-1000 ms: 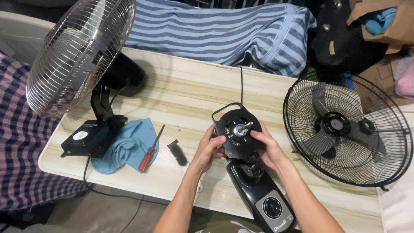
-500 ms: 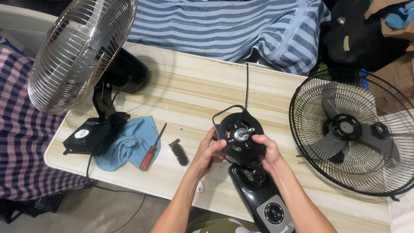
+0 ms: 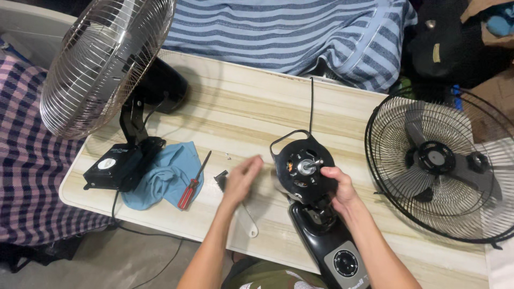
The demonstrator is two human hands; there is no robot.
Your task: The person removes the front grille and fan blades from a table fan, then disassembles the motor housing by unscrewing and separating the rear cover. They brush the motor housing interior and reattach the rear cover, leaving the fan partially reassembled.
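Head cam: right hand [image 3: 338, 187] grips stiff, heavy-looking round black fan motor housing [image 3: 302, 167] by its rim, left hand [image 3: 242, 179] open, blurred, over small black brush [image 3: 223, 180] on desk [image 3: 246, 115].

Left hand [image 3: 242, 179]: motion-blurred, fingers indistinct, covering part of the small black brush [image 3: 220, 176] left of the fan motor [image 3: 303, 168].
Fan base [image 3: 337, 254]: bottom cut off by the frame edge.
Black fan guard [image 3: 441, 166]: right rim cropped, right of the motor.

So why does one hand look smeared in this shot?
Head view: the left hand is motion-blurred above the small brush; the right hand on the fan motor is sharp. Even lighting, faint grille shadow on the table.
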